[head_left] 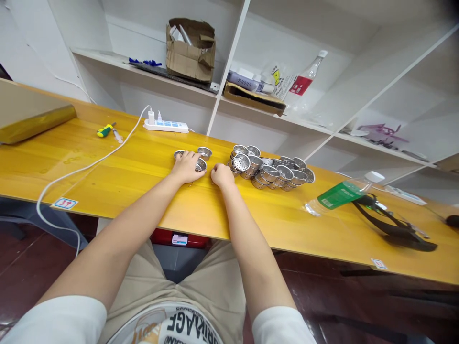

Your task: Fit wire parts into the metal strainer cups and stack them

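Small perforated metal strainer baskets stand in two groups on the yellow table. My left hand (186,167) is over the small left group, its thumb and fingers around the rim of one strainer basket (201,165). Another strainer basket (204,152) stands just behind it, and a third shows partly past the knuckles. My right hand (223,176) is closed low over the tabletop, between the groups; whatever its fingers may hold is hidden. Right of it, a cluster of strainer baskets (268,173) stands packed together, some stacked, several with thin wire handles showing.
A white power strip (167,126) and its cable (89,166) lie at the back left, near a green-yellow screwdriver (105,130). A green-labelled bottle (340,195) lies on the right beside a black strap-like object (394,224). White shelves behind hold a torn cardboard box (190,59).
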Available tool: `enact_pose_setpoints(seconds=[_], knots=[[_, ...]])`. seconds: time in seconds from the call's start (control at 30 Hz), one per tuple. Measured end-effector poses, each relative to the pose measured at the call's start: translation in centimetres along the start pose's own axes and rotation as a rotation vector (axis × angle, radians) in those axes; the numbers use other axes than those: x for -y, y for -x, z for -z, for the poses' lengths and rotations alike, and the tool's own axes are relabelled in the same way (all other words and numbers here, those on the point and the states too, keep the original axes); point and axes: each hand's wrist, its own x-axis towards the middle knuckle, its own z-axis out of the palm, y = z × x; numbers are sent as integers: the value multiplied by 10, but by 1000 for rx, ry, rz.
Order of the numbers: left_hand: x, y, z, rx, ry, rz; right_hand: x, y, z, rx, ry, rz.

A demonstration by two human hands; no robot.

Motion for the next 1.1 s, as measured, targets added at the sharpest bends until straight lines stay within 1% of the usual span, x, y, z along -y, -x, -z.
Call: enact_pose_setpoints(seconds=[0.2,0.33,0.43,0.63,0.77,0.87,0.93,1.03,1.07,1.1], knots=[[2,0,-2,5,5,-40,1,3,2,35,79,22],[3,0,-4,65,-19,-80,4,6,8,88,104,21],[4,0,-4,93,-41,-84,7,9,12,113,109,3],[10,-2,-4,94,-33,-71,9,10,13,115,112,-4],[12,-3,-1,98,-14,-58,8,9,9,76,107,12],[11,-6,6,41,17,-82,8,8,7,19,94,34],[13,-9,14,-54,64,-66,8,8,7,-14,79,44],[25,-14,23,-237,127,38,9,9,6,-51,61,55],[30,-16,24,-275,135,73,10,9,5,-64,56,58],[36,-17,23,-289,138,102,10,10,4,-83,52,65]])
